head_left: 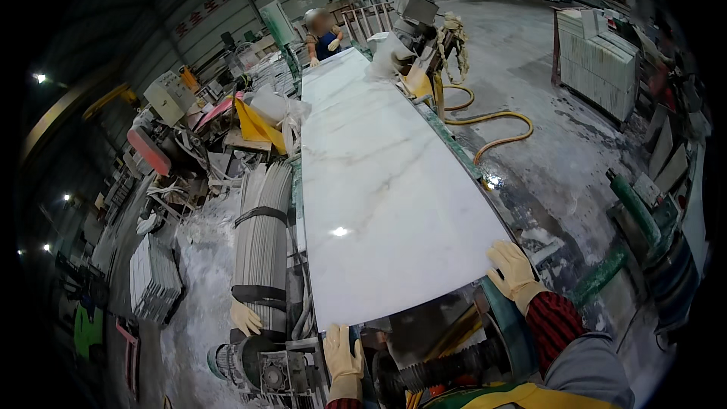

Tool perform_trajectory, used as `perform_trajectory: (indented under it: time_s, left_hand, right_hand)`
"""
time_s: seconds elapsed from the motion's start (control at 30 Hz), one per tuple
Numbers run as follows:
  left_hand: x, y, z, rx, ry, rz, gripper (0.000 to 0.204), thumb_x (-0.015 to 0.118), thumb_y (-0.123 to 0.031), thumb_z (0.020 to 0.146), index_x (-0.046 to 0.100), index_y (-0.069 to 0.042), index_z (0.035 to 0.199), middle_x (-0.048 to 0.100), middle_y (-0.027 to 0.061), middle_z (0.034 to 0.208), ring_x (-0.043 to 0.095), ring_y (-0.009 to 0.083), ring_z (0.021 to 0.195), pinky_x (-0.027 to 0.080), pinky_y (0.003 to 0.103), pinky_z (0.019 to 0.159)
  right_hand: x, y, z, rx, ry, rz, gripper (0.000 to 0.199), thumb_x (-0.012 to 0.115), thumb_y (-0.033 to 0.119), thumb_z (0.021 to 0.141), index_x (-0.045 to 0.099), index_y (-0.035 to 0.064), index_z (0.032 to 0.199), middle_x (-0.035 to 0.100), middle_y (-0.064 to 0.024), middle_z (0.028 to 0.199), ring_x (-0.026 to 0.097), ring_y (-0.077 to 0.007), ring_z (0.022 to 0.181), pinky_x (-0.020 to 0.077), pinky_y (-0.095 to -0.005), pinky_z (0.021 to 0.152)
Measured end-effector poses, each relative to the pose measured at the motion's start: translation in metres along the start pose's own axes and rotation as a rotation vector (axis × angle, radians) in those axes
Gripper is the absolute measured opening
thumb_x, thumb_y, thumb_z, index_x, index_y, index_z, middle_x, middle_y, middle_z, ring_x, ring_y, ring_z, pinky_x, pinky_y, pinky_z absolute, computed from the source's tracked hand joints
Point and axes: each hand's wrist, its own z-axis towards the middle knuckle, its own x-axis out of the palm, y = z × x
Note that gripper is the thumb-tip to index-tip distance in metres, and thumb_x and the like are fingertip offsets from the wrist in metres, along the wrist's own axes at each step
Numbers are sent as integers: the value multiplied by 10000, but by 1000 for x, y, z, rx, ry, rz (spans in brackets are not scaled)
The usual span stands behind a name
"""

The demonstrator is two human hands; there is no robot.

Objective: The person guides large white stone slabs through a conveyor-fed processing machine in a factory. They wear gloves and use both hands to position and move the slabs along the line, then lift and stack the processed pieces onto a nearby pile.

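Note:
A long white stone slab (386, 204) with faint grey-brown veins lies flat on a green machine frame, running away from me. My right hand (516, 274), in a cream glove, rests on its near right corner with the fingers spread. By the near left corner, my left hand (343, 360), gloved alike, has its fingers stretched out, the tips at the slab's edge. Neither hand is closed round anything. Between them, below the near edge, a dark ribbed shaft (454, 363) shows. Another cream glove (245, 319), with no arm visible, lies by the motor to the left.
A co-worker (324, 36) stands at the slab's far end, hands near it. A machine head (416, 15) rises at the far right side. A grey strapped roller-like bundle (263, 227) and a motor (246, 363) flank the left. A yellow hose (496, 116) curls over the wet floor; stacked slabs (598, 68) stand right.

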Motion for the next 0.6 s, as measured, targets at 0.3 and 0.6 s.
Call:
perform_trajectory:
  time_s: [0.3,0.6]
  left_hand:
    - [-5,-3,-2,-60,94,-8,576,736,-227,1006,563,-66,1532,487,282,1643,458,491,1497,366,554,1262]
    - [2,1,-8,-54,90,21,573,719,-241,1022,556,-65,1543,497,289,1641,445,491,1525,337,559,1294]
  right_hand:
    - [15,-11,-9,-15,-65,35,387,688,160,992,694,37,1358,686,-244,1409,604,-463,1364,432,-574,1232]
    - [15,-8,-12,-33,-96,-18,405,706,117,952,697,36,1348,695,-245,1397,621,-463,1344,459,-567,1209]
